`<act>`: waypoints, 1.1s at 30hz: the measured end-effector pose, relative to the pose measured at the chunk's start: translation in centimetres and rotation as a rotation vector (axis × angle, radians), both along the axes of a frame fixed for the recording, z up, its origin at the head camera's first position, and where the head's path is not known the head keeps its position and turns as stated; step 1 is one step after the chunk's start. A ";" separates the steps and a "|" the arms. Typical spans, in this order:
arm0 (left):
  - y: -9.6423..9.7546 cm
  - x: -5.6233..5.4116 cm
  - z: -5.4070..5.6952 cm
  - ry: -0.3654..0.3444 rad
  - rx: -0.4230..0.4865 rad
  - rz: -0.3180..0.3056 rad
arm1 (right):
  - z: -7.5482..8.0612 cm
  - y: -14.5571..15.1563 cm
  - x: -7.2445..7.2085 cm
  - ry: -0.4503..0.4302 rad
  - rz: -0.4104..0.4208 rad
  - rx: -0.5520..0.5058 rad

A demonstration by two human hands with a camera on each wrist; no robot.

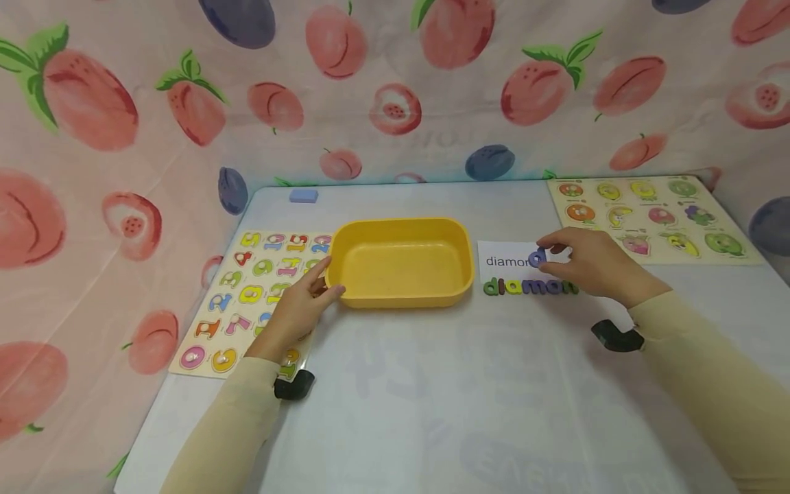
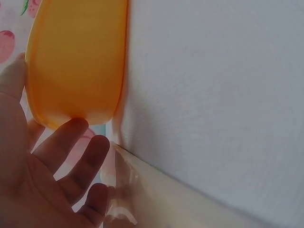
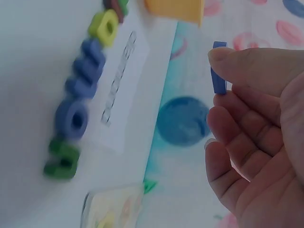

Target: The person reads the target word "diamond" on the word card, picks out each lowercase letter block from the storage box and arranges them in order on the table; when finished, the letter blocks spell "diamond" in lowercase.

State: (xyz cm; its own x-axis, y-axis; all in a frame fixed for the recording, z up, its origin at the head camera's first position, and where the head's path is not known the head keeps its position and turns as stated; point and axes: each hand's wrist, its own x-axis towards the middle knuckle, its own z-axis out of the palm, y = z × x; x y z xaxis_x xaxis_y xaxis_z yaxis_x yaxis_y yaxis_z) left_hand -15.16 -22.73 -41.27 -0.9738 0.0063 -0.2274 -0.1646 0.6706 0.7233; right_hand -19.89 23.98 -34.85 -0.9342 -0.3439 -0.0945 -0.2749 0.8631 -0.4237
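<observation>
My right hand [image 1: 595, 264] pinches a blue letter d [image 1: 537, 258] between thumb and fingertips, over the right part of a white word card [image 1: 507, 250]. In the right wrist view the blue letter [image 3: 219, 69] shows edge-on. Below the card several coloured letters lie in a row spelling "diamon": green, dark red, yellow and blue ones, ending in a green n [image 3: 62, 159]. My left hand [image 1: 299, 302] touches the left end of a yellow basin [image 1: 401, 302]; in the left wrist view its loosely spread fingers [image 2: 71, 135] meet the basin's rim.
A number puzzle board [image 1: 212, 343] lies at the left, partly beneath my left forearm. At the back right lies a fruit puzzle board [image 1: 642, 258]. A small blue block [image 1: 304, 196] sits near the table's back edge. Behind hangs a fruit-patterned curtain [image 1: 444, 151].
</observation>
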 end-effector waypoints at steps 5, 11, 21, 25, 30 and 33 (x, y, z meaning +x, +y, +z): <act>0.0 0.0 0.0 0.006 0.003 -0.006 | -0.6 2.1 0.2 -0.036 -0.065 0.015; 0.0 0.0 0.1 0.011 0.005 -0.005 | -1.4 4.1 0.5 -0.053 -0.098 0.017; 0.0 0.0 -0.1 0.012 0.016 -0.005 | -2.7 6.2 0.9 -0.068 -0.134 0.035; 0.0 0.1 0.0 0.009 0.015 -0.007 | -3.2 6.8 1.0 -0.110 -0.150 0.042; 0.0 0.1 0.0 0.013 0.013 -0.009 | -3.8 7.5 0.9 -0.127 -0.147 0.051; 0.1 0.0 0.0 0.014 0.009 -0.006 | -4.1 7.8 0.8 -0.141 -0.151 0.052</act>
State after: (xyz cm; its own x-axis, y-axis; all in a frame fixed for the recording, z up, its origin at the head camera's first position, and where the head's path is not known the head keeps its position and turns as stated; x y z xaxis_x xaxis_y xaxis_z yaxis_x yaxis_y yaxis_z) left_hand -15.11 -22.66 -41.31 -0.9768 0.0139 -0.2138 -0.1507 0.6650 0.7315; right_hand -19.12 31.78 -38.97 -0.9510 -0.1925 -0.2418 -0.0822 0.9117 -0.4025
